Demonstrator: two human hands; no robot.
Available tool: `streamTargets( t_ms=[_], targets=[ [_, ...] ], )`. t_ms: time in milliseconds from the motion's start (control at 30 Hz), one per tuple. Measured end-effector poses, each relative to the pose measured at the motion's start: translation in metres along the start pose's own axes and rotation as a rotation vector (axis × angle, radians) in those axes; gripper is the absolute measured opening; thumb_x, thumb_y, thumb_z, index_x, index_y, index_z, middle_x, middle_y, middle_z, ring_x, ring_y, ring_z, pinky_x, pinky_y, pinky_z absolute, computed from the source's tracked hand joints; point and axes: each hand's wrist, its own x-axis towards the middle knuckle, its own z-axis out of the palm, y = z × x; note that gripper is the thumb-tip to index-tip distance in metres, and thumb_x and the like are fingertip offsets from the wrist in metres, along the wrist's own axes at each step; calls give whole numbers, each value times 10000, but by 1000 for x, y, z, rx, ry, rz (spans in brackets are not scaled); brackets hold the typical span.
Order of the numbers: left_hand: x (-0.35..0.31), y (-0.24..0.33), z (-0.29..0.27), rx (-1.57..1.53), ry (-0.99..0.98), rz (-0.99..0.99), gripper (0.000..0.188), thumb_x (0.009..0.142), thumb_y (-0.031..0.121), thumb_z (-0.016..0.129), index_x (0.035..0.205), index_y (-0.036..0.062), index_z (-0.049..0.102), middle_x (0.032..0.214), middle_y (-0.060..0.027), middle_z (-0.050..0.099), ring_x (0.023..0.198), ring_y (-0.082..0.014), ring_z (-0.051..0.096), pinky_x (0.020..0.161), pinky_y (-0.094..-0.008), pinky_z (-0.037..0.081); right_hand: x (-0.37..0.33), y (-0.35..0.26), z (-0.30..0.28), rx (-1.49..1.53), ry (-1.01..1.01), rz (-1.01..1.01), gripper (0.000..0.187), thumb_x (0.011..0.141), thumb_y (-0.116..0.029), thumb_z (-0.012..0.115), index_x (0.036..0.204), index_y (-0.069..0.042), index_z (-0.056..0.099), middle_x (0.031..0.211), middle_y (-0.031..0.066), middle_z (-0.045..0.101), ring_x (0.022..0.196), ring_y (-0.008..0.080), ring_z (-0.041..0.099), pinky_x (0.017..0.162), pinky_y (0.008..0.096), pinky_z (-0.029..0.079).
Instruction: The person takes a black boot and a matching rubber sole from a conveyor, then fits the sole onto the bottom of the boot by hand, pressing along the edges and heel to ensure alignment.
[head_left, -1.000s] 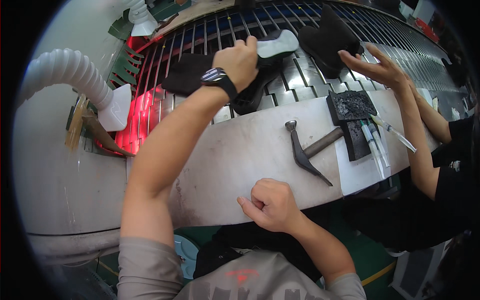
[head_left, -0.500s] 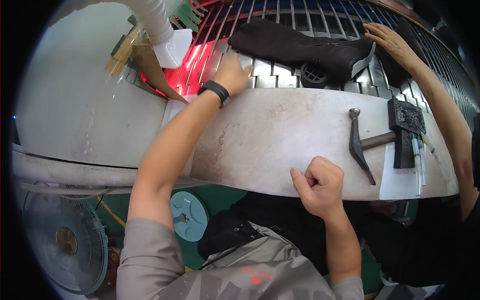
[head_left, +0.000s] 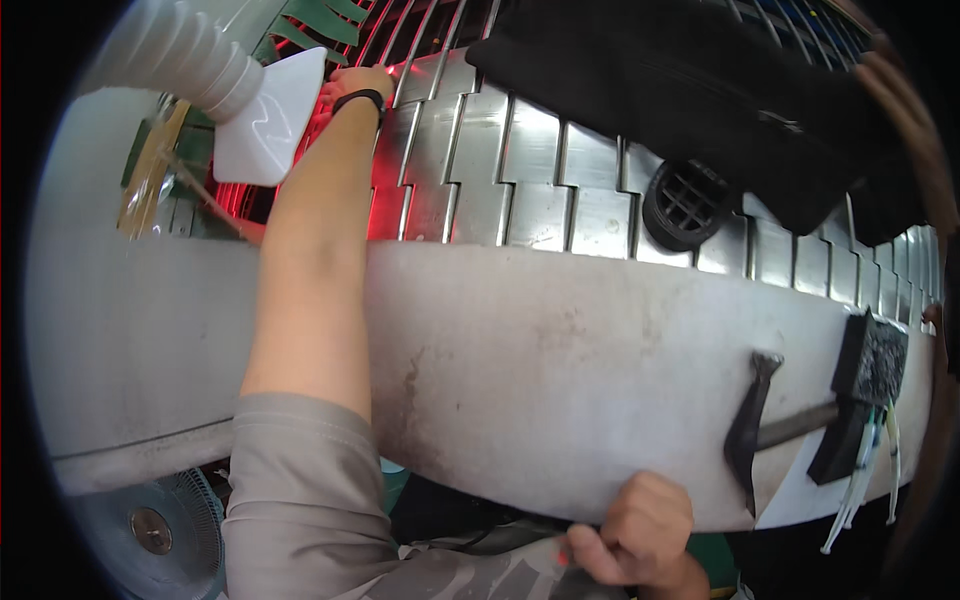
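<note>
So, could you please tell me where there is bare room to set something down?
The widest patch is the middle of the pale worktop, between the left forearm and the hammer, with the right hand at the near edge. The metal slats between that forearm and the black boot are bare too. Crowded: the worktop's right end, with hammer, black blocks and syringes.

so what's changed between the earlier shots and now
The left hand has come off the black boot and moved left, up beside the white duct nozzle. The right hand stays curled near the front edge of the bench, and the hammer still lies there.
</note>
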Motion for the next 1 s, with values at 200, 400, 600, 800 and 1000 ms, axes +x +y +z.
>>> streamTargets(
  t_ms=[200,400,600,800,1000],
  targets=[
    [104,-48,24,-71,-13,-115,898,943,598,636,1540,-61,506,1572,-258,559,1434,-368,584,1172,-491,479,24,2,-14,254,-107,44,299,785,-99,884,714,-58,596,723,82,561,567,256,521,502,372,395],
    [175,-104,63,-29,-84,-39,665,1026,375,556,1502,-89,526,1476,-274,641,1313,-375,681,1139,-472,513,26,14,-12,356,-71,57,293,780,-101,887,721,-56,604,729,86,563,569,255,524,503,371,398],
    [117,-88,64,121,71,152,470,1018,295,527,1271,-45,731,1313,-278,725,1220,-425,718,1060,-522,537,16,-10,-2,291,-14,60,279,779,-96,886,727,-49,616,724,87,559,576,253,535,505,372,410],
    [-82,0,-47,-107,-43,659,333,974,326,748,1175,62,761,1179,-216,757,1148,-423,716,967,-530,566,10,-28,22,-53,6,5,395,774,-77,865,647,-106,492,600,39,476,487,233,425,457,373,306],
    [-191,12,-111,-547,-190,1274,786,887,548,827,1457,50,615,1447,-227,631,1335,-412,609,1129,-465,485,-2,-47,40,-186,105,16,365,774,0,848,658,-82,511,608,63,501,517,247,465,489,378,330]
  ],
)
